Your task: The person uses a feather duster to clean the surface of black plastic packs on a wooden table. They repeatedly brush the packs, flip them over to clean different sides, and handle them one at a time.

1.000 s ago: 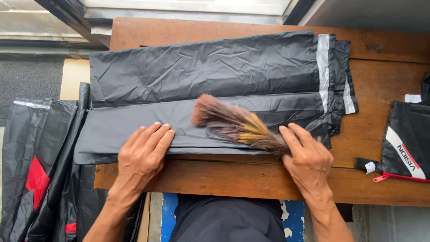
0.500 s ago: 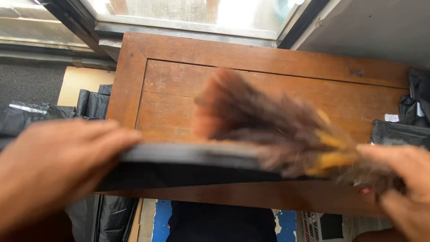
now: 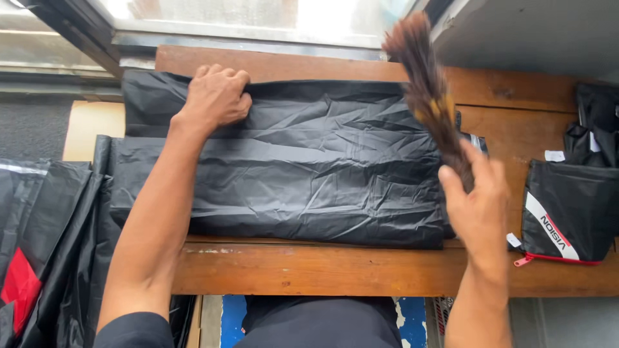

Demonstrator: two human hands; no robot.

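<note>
Black, crinkled fabric (image 3: 290,174) lies folded into a broad rectangle across the wooden surface (image 3: 335,270), one layer over another, its far edge close to the window ledge. The folding looks largely done, to my eye: the bundle is squared up, though creases run all through it and the upper edge at the left is not yet lying flat.

At that far-left corner the left hand (image 3: 216,96) reaches out on a nearly straight arm, knuckles up, fingers curled into a closed grip that pinches the fabric's edge. The right hand (image 3: 478,200) is raised at the bundle's right end, palm turned inward, its grip closed around the handle of a brown feather duster (image 3: 425,84); the feathers point up and away, clear of the cloth and blurred.

Off to the right sits a small black zip pouch (image 3: 567,212) with red trim, and more black material (image 3: 45,238) hangs at the left.
</note>
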